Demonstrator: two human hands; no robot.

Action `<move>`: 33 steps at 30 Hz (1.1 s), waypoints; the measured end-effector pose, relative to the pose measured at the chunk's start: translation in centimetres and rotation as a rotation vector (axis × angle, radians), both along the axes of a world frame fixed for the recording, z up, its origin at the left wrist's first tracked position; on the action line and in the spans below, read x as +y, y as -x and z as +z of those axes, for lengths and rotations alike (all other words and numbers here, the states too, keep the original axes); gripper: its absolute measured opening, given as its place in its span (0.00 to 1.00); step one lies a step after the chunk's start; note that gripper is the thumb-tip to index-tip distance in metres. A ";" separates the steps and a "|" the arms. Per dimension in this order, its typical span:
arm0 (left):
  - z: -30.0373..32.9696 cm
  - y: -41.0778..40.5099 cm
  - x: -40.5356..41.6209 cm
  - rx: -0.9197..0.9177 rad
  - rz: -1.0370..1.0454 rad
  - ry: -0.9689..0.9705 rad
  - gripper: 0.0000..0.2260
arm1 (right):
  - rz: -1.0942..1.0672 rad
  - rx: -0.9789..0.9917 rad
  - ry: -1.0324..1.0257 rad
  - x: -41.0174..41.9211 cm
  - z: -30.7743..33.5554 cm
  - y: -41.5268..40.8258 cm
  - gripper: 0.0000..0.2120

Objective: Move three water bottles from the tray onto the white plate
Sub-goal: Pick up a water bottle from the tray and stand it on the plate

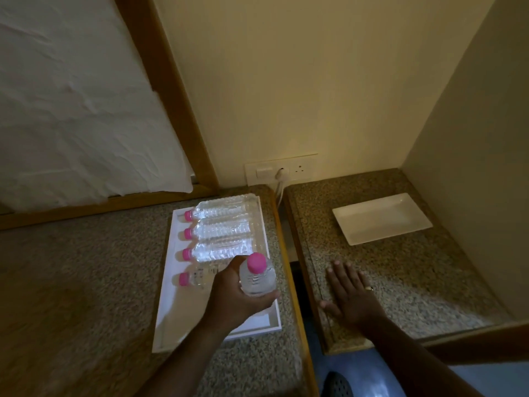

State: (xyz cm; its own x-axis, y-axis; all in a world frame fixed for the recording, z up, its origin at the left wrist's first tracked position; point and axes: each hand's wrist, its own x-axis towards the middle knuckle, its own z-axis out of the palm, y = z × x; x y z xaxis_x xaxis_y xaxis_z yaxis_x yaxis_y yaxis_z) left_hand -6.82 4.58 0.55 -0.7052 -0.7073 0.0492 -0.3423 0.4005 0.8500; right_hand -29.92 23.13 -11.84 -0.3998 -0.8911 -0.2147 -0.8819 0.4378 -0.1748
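A white rectangular tray point(169, 316) lies on the left granite counter. Several clear water bottles with pink caps point(220, 229) lie on their sides in it, caps pointing left. My left hand point(237, 299) is closed around one more bottle point(257, 277), held upright above the tray's right side with its pink cap on top. The white plate point(382, 217) sits bare on the right counter, near the back corner. My right hand point(350, 293) rests flat on the right counter with fingers spread, well in front of the plate.
A dark gap point(297, 282) separates the two granite counters, both edged in wood. A wall socket panel with a plugged cable point(280, 173) sits behind the gap. Walls close the right counter at the back and right. A dark shoe point(337, 385) shows on the floor below.
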 end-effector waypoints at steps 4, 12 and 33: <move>1.6 2.7 0.4 -0.013 0.038 0.116 0.28 | 0.022 0.014 -0.028 2.0 0.0 2.2 0.39; 6.4 16.9 2.7 0.191 0.087 0.135 0.30 | -0.115 -0.026 -0.053 8.0 -0.2 9.4 0.42; -4.2 43.4 7.8 0.158 -0.051 0.004 0.31 | -0.098 -0.009 0.179 10.6 -1.3 16.2 0.43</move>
